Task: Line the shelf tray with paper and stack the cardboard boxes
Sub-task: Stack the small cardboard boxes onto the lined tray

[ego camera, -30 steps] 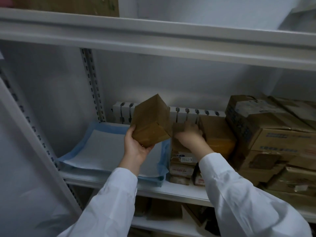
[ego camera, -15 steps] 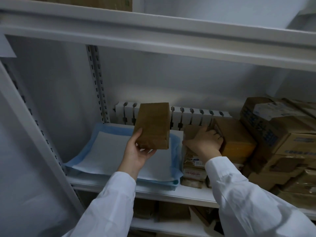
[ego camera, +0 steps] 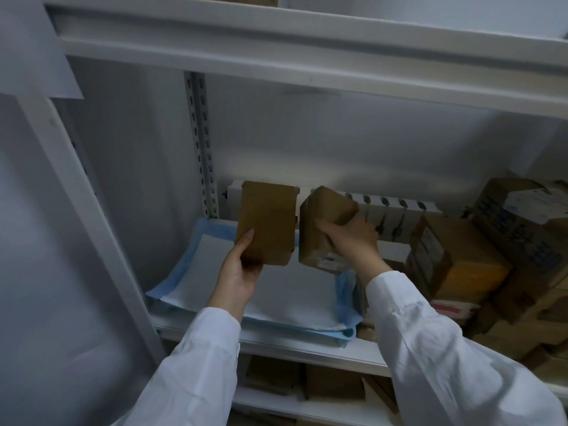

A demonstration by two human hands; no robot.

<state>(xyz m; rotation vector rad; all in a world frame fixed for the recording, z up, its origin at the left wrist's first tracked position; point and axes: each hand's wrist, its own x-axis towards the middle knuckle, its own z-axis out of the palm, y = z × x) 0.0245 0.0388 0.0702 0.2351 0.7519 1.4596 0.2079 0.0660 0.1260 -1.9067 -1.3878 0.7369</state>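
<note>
Probably a storeroom: shelving point(ego camera: 307, 56), cardboard boxes point(ego camera: 461, 262).

Holding a plain brown box point(ego camera: 266, 222) upright in the left grip point(ego camera: 239, 272), thumb on its front face, over the blue tray point(ego camera: 172, 292). Clasping a second brown box point(ego camera: 322, 216), tilted, in the right grip point(ego camera: 350, 238), just beside the first, with a narrow gap between. Below both, white paper point(ego camera: 292, 290) lying flat inside the tray on the white shelf point(ego camera: 307, 348). At the back, a row of white cartons point(ego camera: 396, 210). To the right, stacked cardboard boxes point(ego camera: 461, 259), some tilted. On the lower shelf point(ego camera: 270, 405), more brown boxes point(ego camera: 332, 385), dim.
</note>
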